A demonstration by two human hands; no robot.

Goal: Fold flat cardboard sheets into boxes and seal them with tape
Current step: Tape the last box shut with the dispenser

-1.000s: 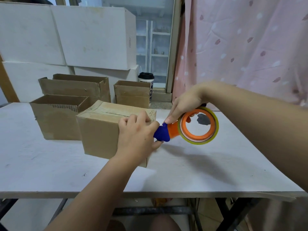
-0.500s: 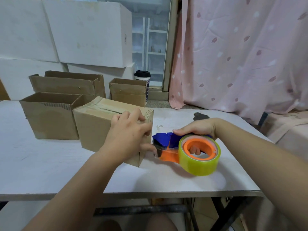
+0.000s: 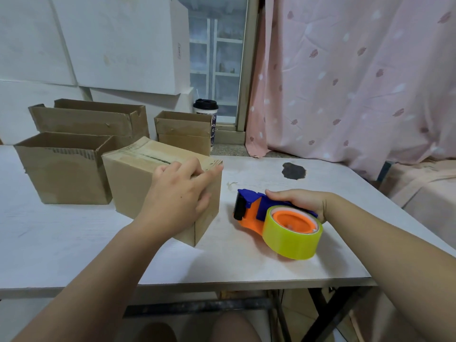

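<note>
- The dispenser (image 3: 254, 213) now lies on the table (image 3: 246, 267), just right of the box (image 3: 133, 186) and clear of it; a second ago we held it raised against the box's right edge.
- Our right hand (image 3: 301, 201) has come down with it and still holds it, thumb along the blue handle. The other fingers are hidden behind the roll (image 3: 291, 240), so we cannot tell how tightly they close.
- Half a second ago the dispenser was already low but closer to the box; it has since drawn away to the right.
- We judge that the strip has been cut and this seam is taped. No tape runs between the dispenser and the box.
- Our left hand (image 3: 177, 201) stays on the box, but the fingers, curled over the top right edge before, now lie nearly straight across that corner, spread and holding nothing. This looks like pressing the tape end flat.
- The box sits closed at mid-table, left of the dispenser, a dark seam along its top.
- Open boxes (image 3: 64, 174) remain to its left and on the far side, unchanged, so more sealing probably lies ahead.
</note>
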